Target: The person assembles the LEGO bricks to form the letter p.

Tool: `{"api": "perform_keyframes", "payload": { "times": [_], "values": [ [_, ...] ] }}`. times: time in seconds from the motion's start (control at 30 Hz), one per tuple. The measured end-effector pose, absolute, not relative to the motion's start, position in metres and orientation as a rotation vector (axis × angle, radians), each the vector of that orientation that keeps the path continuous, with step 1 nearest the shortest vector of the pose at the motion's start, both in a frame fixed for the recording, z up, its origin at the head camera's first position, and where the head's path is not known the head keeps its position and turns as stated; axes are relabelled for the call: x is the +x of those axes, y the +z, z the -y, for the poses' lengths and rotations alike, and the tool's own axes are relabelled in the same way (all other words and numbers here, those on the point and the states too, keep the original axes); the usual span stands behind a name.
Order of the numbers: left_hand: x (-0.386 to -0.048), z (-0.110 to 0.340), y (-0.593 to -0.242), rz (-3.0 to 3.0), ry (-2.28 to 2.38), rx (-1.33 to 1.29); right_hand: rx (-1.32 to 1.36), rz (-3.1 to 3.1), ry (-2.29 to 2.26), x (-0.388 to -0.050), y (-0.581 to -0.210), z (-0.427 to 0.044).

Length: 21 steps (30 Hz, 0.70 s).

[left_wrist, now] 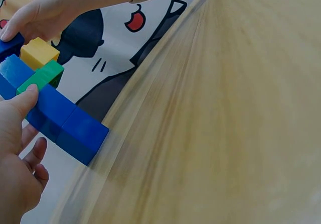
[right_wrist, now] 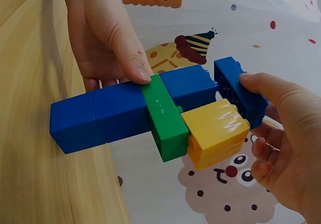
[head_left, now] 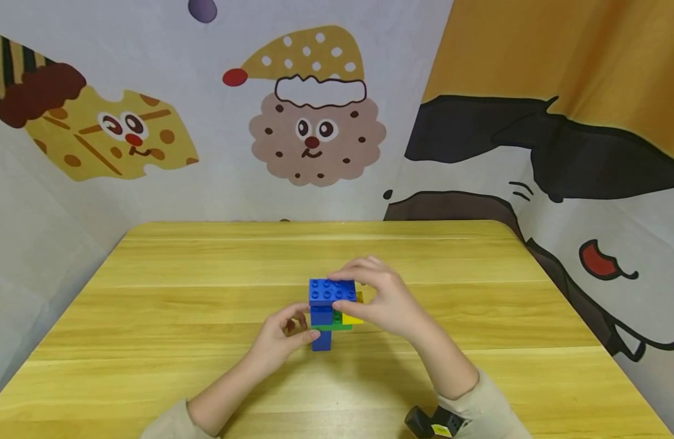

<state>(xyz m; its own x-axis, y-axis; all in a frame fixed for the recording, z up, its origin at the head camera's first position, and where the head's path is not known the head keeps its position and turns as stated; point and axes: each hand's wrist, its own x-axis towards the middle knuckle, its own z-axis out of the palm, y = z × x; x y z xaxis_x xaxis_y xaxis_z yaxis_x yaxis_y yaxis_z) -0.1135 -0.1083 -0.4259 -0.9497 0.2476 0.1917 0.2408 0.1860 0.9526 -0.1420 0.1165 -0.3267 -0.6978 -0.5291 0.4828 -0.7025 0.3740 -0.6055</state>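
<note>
A tower of building bricks stands on the table: blue bricks below, a green brick across them, then another blue brick and a yellow brick side by side on the green one. My left hand holds the tower from the left, its thumb by the green brick. Pinched between the thumb and fingers of my right hand is a studded blue brick. The right wrist view shows a thin gap between this brick and the tower's top, its hollow underside facing the tower.
The wooden table reaches back to a cartoon-printed cloth. A black device sits at the right sleeve, near the table's front.
</note>
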Motion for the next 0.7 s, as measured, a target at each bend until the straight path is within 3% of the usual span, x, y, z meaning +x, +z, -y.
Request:
{"api": "perform_keyframes", "payload": {
  "times": [0.7],
  "values": [
    [-0.1140, 0.1072, -0.4292, -2.433, 1.938, 0.491, 1.109, 2.467, 1.244, -0.1419, -0.3340, -0.1178]
  ]
}}
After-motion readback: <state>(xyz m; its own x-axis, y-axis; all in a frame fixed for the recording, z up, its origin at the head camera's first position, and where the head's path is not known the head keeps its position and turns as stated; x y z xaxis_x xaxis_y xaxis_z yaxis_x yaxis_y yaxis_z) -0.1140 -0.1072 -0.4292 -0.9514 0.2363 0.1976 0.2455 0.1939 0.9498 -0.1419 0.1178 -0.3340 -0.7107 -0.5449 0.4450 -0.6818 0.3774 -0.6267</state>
